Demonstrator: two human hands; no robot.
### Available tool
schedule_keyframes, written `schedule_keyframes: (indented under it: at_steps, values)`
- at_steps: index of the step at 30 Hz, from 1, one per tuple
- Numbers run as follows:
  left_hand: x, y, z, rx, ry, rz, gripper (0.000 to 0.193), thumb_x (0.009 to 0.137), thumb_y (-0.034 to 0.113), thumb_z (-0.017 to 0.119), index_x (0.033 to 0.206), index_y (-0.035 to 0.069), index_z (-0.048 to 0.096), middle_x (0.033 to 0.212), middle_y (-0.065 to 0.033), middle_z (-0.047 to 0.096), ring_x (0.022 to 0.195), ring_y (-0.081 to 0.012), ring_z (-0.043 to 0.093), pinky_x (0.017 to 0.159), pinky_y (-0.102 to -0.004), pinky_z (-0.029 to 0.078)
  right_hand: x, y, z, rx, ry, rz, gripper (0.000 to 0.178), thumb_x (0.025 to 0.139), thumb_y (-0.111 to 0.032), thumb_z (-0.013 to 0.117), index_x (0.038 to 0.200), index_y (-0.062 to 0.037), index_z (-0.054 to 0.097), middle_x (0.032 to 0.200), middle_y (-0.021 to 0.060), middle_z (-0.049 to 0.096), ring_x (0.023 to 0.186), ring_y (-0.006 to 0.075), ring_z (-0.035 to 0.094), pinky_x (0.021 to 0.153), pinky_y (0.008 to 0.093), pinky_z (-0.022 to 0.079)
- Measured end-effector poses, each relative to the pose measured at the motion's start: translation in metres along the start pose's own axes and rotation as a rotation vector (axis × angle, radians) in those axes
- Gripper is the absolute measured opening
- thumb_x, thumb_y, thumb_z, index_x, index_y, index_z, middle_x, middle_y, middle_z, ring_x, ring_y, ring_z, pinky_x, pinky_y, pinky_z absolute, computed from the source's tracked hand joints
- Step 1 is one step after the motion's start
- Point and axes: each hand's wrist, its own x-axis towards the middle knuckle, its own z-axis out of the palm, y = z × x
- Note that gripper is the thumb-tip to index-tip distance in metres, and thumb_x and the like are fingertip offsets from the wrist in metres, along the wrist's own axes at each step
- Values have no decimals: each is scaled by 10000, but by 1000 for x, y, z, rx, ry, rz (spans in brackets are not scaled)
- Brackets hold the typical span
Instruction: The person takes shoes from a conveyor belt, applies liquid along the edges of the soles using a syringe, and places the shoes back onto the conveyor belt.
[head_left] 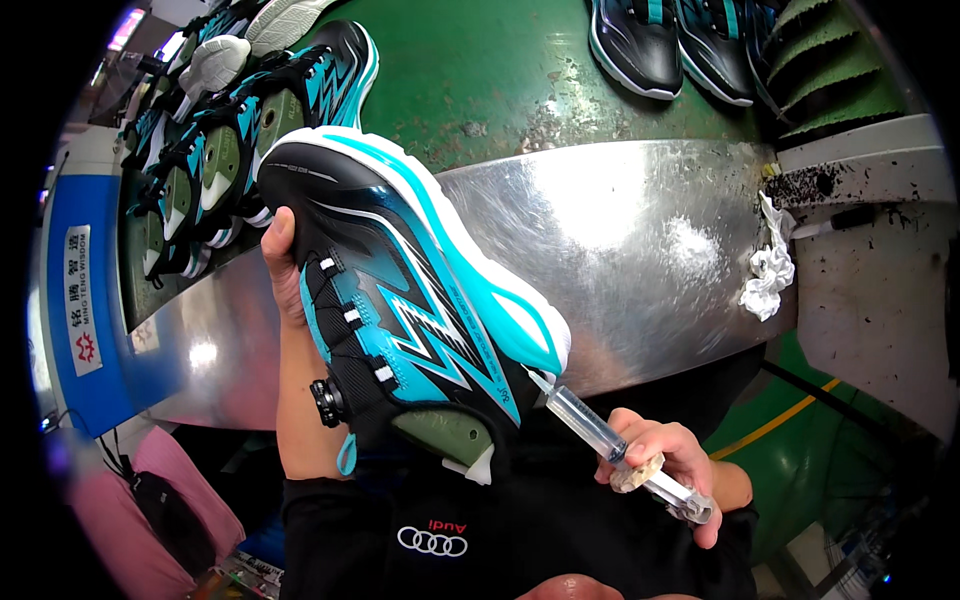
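My left hand (284, 265) holds up a black and teal sneaker (400, 290) from its far side, thumb showing near the toe and the other fingers hidden. The shoe is tilted, toe away from me, with its white and teal sole facing right. A dark green shoe last (445, 435) fills its opening, and a dial (327, 402) sits on the tongue side. In my right hand (665, 455) is a clear syringe (585, 422), fingers wrapped round its rear end and plunger. Its tip touches or nearly touches the sole edge at the heel; which one I cannot tell.
A shiny metal worktop (620, 220) borders a green belt (470, 70). Similar sneakers (225, 150) crowd the far left, and a pair (640, 50) stands at the far right. Crumpled white tissue (770, 270) lies by a dark-handled tool (850, 220) at the right edge.
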Motion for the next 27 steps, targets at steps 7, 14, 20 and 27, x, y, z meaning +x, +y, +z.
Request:
schedule_keyframes:
  at_steps: [7,14,20,27]
  values:
    - [-7,10,11,54,126,100,541,835,356,578,1256,30,481,1198,-147,577,1073,-271,574,944,-421,458,-6,5,-2,72,12,-39,1000,615,-627,735,1279,44,405,1058,154,513,955,212,451,792,282,391]
    - [-10,8,4,73,209,-2,468,854,335,561,1210,35,517,1165,-148,585,1034,-278,590,919,-439,478,-12,12,-14,32,28,-50,989,612,-621,741,1267,43,415,1064,140,507,937,202,459,797,285,361]
    - [-40,33,-2,300,284,-56,456,874,338,531,1208,29,508,1146,-156,592,1008,-287,602,900,-447,489,-19,18,-17,71,59,-37,996,609,-616,747,1274,43,407,1066,131,522,934,184,452,795,281,350]
    - [-83,46,-26,465,372,-107,448,907,344,486,1211,14,496,1142,-166,590,1011,-305,599,878,-453,495,-10,25,-23,87,55,-43,1023,590,-601,769,1299,26,380,1093,112,522,912,164,440,774,263,349]
